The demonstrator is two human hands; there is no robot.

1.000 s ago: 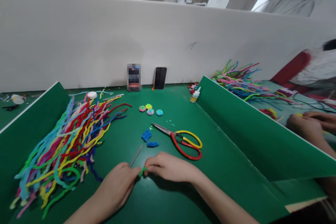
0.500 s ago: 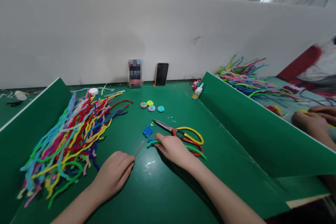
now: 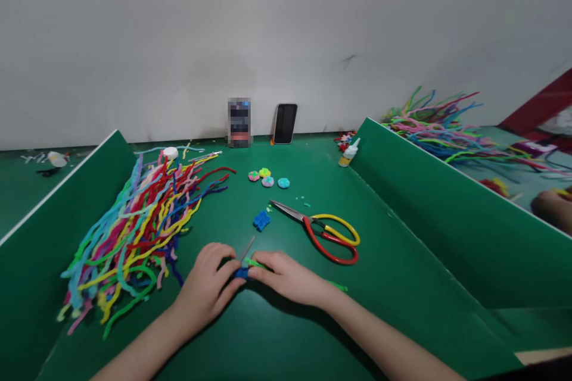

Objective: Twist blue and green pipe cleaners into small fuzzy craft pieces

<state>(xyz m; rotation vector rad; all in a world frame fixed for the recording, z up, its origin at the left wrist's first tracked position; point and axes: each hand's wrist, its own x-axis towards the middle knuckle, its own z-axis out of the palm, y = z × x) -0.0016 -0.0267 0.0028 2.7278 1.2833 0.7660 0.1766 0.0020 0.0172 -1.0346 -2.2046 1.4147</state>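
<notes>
In front of me my hands meet over the table. My left hand [image 3: 206, 281] is closed around a thin grey stick [image 3: 248, 247] and also pinches one side of a small blue fuzzy piece [image 3: 241, 273]. My right hand [image 3: 288, 278] pinches a green pipe cleaner [image 3: 252, 263] beside that piece; its tail [image 3: 337, 286] sticks out behind the hand. Fingers hide how the green and blue parts join. Just beyond lies another blue fuzzy piece [image 3: 261, 221]. Scissors [image 3: 289, 211] with one yellow and one red handle rest to its right.
Many coloured pipe cleaners [image 3: 147, 220] lie in a heap at left. Several small fuzzy flower-like discs [image 3: 268, 181] sit farther back. A phone [image 3: 285, 124] leans on the white wall; a glue bottle [image 3: 348, 153] stands by the right green divider [image 3: 429, 232]. Beyond it, another person's hand [image 3: 552, 208] shows.
My hands have come together, the right one moving toward me with the green pipe cleaner and away from the scissors. My left fingers now touch the blue piece. The view has shifted slightly.
</notes>
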